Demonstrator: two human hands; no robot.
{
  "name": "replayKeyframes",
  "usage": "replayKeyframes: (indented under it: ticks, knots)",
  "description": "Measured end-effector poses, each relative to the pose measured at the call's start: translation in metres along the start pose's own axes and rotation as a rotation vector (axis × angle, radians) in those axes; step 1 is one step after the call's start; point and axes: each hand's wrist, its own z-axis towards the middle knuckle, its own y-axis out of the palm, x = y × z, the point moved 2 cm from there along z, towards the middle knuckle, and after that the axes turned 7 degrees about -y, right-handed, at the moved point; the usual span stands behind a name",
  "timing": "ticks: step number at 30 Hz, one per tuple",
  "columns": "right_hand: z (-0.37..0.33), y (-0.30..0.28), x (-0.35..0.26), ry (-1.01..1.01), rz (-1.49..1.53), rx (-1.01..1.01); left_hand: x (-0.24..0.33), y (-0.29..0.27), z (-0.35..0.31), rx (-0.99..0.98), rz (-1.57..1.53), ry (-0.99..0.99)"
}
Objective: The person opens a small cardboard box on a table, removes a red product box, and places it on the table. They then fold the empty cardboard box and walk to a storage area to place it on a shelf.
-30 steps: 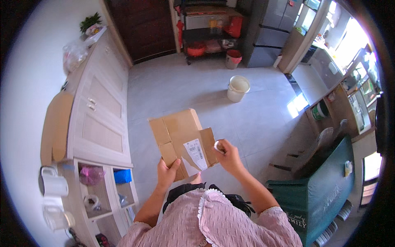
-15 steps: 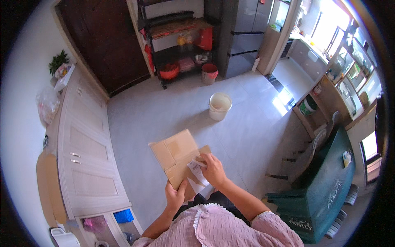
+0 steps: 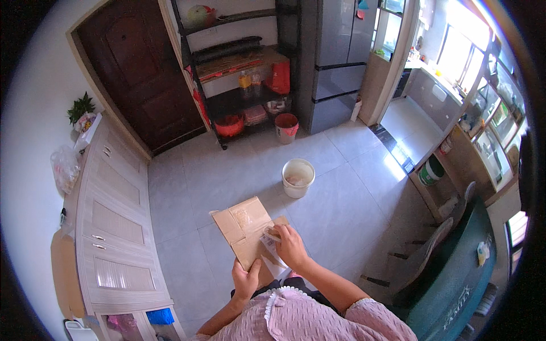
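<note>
We count one carton [image 3: 244, 219] in our two hands, with one white label [image 3: 271, 250] on its face. On the floor ahead stand one white bucket [image 3: 298, 179] and one red-lined bin [image 3: 286, 129]. Behind them are one dark door [image 3: 139, 74], one black rack [image 3: 227, 105] and one grey fridge [image 3: 335, 85]. To our right is one table [image 3: 466, 273] under a green cover, with at least two chairs [image 3: 430, 247] beside it; to our left, one plant [image 3: 81, 108] and one clear bag [image 3: 65, 165] on the cabinet [image 3: 114, 219].

The carton lies tilted in front of us. Our left hand [image 3: 247, 278] grips its near left edge, thumb on top. Our right hand [image 3: 291, 247] is over its right side, fingers drawn together at the label and partly hiding it. They pinch a pale thing [image 3: 273, 232] that we cannot make out.

A second ago our right hand was off the carton's right side, holding a pale ring, and the label showed whole; now the hand covers part of it. Our left hand has kept its grip. Since half a second ago our view has tipped up, so the bucket sits lower and more of the rack shows.
</note>
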Motion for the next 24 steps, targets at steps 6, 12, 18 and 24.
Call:
replayKeyframes:
  ticks: [6, 12, 18, 24]
  knots:
    - [0.011, -0.023, 0.029, -0.028, 0.008, 0.073, 0.006, 0.037, 0.012, -0.011, 0.041, -0.009]
    - [0.033, -0.040, 0.037, 0.071, 0.198, 0.155, 0.010, 0.045, 0.031, -0.115, -0.115, -0.223]
    - [0.041, -0.040, 0.063, 0.348, 0.580, 0.177, 0.027, 0.043, 0.051, -0.200, -0.520, -0.433]
    - [0.049, -0.038, 0.041, 0.057, 0.348, 0.277, 0.017, 0.028, 0.062, -0.242, -0.471, -0.376]
